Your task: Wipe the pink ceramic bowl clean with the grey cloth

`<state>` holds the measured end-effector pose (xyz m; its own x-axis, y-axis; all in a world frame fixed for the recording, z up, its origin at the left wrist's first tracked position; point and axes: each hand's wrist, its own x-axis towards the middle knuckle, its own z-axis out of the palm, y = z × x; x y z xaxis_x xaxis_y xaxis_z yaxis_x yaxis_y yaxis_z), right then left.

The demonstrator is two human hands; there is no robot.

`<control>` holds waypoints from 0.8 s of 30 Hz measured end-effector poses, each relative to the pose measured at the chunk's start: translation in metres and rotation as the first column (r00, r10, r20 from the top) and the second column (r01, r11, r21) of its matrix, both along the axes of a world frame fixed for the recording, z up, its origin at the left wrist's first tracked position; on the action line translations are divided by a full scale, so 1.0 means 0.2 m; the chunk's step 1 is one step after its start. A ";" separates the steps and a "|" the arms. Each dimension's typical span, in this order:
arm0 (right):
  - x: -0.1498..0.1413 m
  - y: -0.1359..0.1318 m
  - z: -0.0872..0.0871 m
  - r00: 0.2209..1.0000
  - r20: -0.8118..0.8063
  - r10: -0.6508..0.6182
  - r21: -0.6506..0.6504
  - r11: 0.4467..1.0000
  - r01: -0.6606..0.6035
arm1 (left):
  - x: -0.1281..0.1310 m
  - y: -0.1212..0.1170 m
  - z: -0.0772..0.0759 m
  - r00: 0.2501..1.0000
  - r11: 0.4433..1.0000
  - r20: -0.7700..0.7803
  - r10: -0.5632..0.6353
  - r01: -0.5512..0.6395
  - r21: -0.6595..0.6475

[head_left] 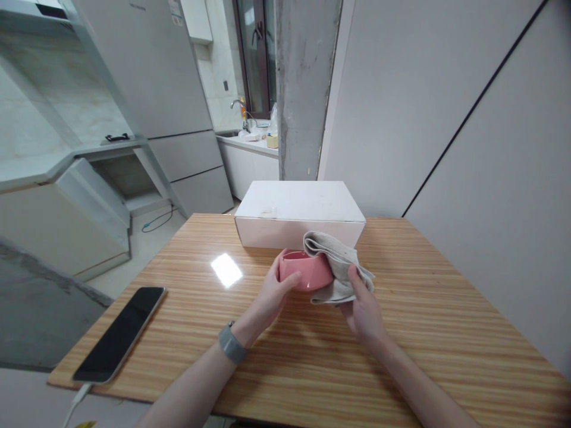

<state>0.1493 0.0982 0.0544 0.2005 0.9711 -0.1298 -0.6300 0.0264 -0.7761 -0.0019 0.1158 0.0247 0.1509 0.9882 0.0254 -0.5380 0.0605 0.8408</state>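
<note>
A pink bowl (312, 274) is held above the wooden table by my left hand (277, 288), whose thumb lies on the near side and whose fingers wrap around its left end. My right hand (362, 306) grips a folded grey cloth (341, 261), thumb on the near face. The cloth is pressed over the right side of the bowl and covers that part of it. Part of the bowl's open rim shows at the top left. A grey band (232, 343) is around my left wrist.
Behind my hands a white box (298, 205) stands on the table (428, 309). A phone (120, 336) with a plugged-in white cable lies at the left edge. Walls rise beyond the table's right side, and a kitchen sink area is farther back.
</note>
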 end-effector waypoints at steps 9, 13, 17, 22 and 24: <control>0.08 0.04 0.04 0.995 -0.070 -0.073 0.039 0.996 0.076 | 0.02 -0.03 0.04 0.987 0.988 0.075 -0.139 0.134 0.071; 0.06 0.02 0.06 0.994 -0.075 -0.078 0.012 0.997 0.079 | 0.02 -0.03 0.03 0.987 0.990 0.099 -0.130 0.124 0.061; 0.05 0.01 0.06 0.996 -0.088 0.006 -0.025 1.000 -0.008 | 0.01 -0.03 0.03 0.979 0.987 0.127 -0.162 0.159 0.031; 0.03 0.01 0.04 0.998 -0.054 0.010 -0.006 1.000 -0.011 | 0.02 -0.02 0.01 0.994 0.996 0.061 -0.092 0.092 0.004; 0.03 0.01 0.03 0.999 -0.049 -0.015 -0.007 1.000 0.015 | 0.02 -0.01 0.01 0.997 0.999 0.051 -0.051 0.052 -0.014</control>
